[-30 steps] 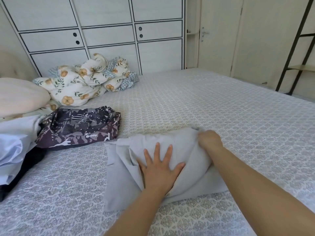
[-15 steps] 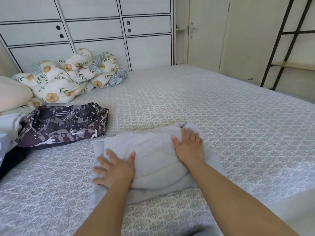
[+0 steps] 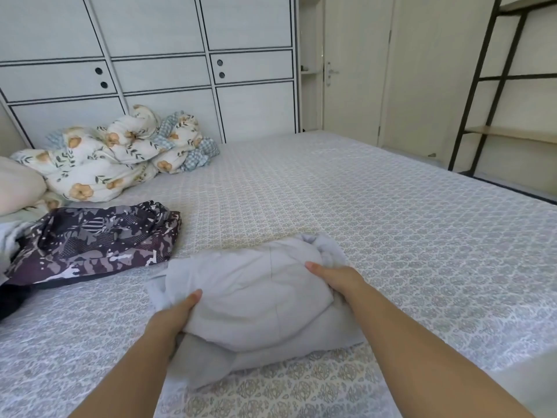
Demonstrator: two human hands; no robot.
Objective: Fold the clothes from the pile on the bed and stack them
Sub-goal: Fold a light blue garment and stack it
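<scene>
1. Head view, item one: folded pale grey garment [image 3: 256, 300], lying on the patterned bed sheet [image 3: 391, 224] directly between the two hands. It forms a plump, rounded bundle with a looser flap spilling out beneath it on the near side and a bunched edge at its far right corner.
2. Left hand [image 3: 171, 318]: clasps the bundle's near left edge, thumb on top of the cloth, fingers tucked under and out of sight.
3. Right hand [image 3: 334, 280]: holds the bundle's right edge, thumb lying over the top fabric, remaining fingers hidden beneath. Both hands have cloth pinched between thumb and fingers.
4. Handling, by judgement: soft, light, limp fabric with no stiffness of its own; the folds look liable to slump or spring open if lifted from one side only. Best taken as now, from both opposite edges with fingers well under, so the trailing lower flap comes along.
5. Dark patterned garment [image 3: 93, 242]: left of the left-hand grip and farther away, apart from the grey bundle, lying fairly flat.
6. Unfolded clothes [image 3: 9, 242]: beyond that, at the frame's left edge, only partly in view.
7. Floral duvet [image 3: 114, 158]: crumpled, far beyond the grip on the left, against the white cupboards [image 3: 150, 70].
</scene>
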